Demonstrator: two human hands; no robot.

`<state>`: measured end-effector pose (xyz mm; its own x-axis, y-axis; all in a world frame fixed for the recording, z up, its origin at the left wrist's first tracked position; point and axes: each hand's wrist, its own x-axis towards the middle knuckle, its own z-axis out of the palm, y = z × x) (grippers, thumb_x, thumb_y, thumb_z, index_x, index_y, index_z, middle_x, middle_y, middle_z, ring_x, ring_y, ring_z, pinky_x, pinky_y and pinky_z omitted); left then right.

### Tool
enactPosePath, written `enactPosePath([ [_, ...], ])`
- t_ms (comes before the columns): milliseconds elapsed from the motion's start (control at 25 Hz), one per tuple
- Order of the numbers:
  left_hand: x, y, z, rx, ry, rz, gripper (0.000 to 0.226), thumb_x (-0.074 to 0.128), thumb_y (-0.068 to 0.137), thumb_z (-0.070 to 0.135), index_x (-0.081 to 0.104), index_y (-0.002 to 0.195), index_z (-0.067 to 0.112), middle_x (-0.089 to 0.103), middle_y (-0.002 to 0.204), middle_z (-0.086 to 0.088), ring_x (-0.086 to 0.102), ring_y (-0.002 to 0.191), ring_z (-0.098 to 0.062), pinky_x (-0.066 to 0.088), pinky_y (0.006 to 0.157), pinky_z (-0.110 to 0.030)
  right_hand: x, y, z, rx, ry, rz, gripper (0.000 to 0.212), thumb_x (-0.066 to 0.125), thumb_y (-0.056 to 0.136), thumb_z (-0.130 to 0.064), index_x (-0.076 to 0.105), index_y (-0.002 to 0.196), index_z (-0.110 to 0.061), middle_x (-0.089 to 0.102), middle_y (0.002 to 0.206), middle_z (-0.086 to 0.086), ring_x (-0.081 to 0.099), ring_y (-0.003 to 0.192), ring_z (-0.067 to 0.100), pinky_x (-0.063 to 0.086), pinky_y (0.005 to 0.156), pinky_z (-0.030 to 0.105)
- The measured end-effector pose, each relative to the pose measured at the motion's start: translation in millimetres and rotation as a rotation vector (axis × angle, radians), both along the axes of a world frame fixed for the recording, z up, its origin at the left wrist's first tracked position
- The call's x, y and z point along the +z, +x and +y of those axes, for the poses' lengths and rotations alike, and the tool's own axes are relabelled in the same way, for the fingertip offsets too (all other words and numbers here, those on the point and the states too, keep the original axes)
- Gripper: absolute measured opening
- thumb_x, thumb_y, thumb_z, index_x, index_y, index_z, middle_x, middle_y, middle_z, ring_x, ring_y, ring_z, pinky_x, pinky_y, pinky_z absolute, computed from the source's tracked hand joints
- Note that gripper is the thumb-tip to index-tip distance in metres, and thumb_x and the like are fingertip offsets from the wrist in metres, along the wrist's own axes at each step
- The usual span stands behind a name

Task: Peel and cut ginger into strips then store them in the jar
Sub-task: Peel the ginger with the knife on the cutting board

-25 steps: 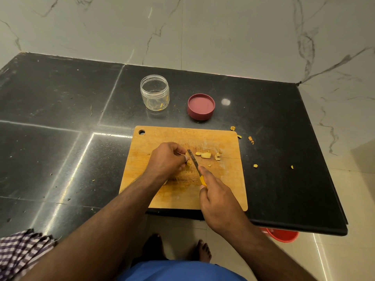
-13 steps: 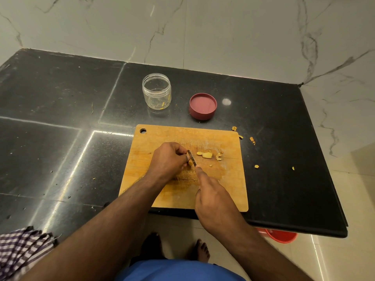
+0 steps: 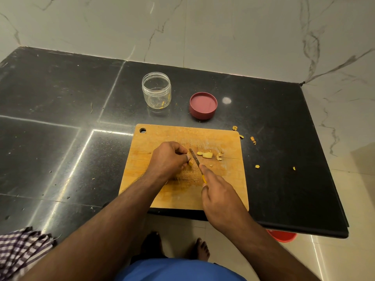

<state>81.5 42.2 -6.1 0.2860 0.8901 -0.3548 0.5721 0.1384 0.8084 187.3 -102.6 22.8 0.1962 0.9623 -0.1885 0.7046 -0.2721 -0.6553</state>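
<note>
**Fingers on ginger and knife: cutting under way at mid-board**

Fingers of the left hand are curled over a small ginger piece and pin it to the board, near the board's middle. Fingers of the right hand are wrapped round the yellow handle of the knife, forefinger laid along the blade's spine.

- Change: a second ago the blade lay lower, with more handle showing. Since then the right hand has slid forward, and the blade now stands right against the held piece. Judged: another cut is being set, so slicing continues.
- Cut pieces: pale bits lying just right of the blade, on the board, in the same place as before.
- Jar: beyond the board's far left corner, upright, lid off, with only a yellow sliver or two showing low inside. Storing has barely begun.
- Lid: red, beyond the board's far edge, right of the jar, rim up.
- Scraps: scattered on the bench off the board's right side.
- Cloth: checked, well left of the board's near edge.
</note>
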Motion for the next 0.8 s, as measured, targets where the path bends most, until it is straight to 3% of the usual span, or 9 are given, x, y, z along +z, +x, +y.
enactPosePath([
  [400,3,1,3,0.017,-0.039,0.000,0.007,0.076,0.086,0.013,0.072,0.090,0.017,0.074,0.075,-0.005,0.074,0.073,-0.021,0.063,0.071,-0.042,3,5,8,0.058,-0.024,-0.117,0.056,0.036,0.101,-0.018,0.019,0.152,-0.031,0.047,0.136,-0.002,0.049,0.113,0.014,0.045,0.093,0.029],
  [640,4,2,3,0.042,-0.054,0.004,0.006,0.075,0.086,0.011,0.073,0.087,0.017,0.074,0.074,-0.005,0.071,0.067,-0.017,0.064,0.070,-0.041,3,5,3,0.087,-0.049,-0.140,0.057,0.033,0.100,-0.018,0.014,0.153,-0.032,0.048,0.125,-0.001,0.051,0.097,0.016,0.050,0.083,0.035],
  [800,7,3,3,0.035,-0.062,0.024,0.007,0.075,0.087,0.010,0.072,0.087,0.017,0.074,0.075,-0.005,0.072,0.069,-0.017,0.064,0.070,-0.040,-2,8,17,0.100,-0.074,-0.142,0.058,0.033,0.099,-0.015,0.017,0.153,-0.031,0.047,0.134,0.003,0.050,0.113,0.022,0.046,0.095,0.037],
])
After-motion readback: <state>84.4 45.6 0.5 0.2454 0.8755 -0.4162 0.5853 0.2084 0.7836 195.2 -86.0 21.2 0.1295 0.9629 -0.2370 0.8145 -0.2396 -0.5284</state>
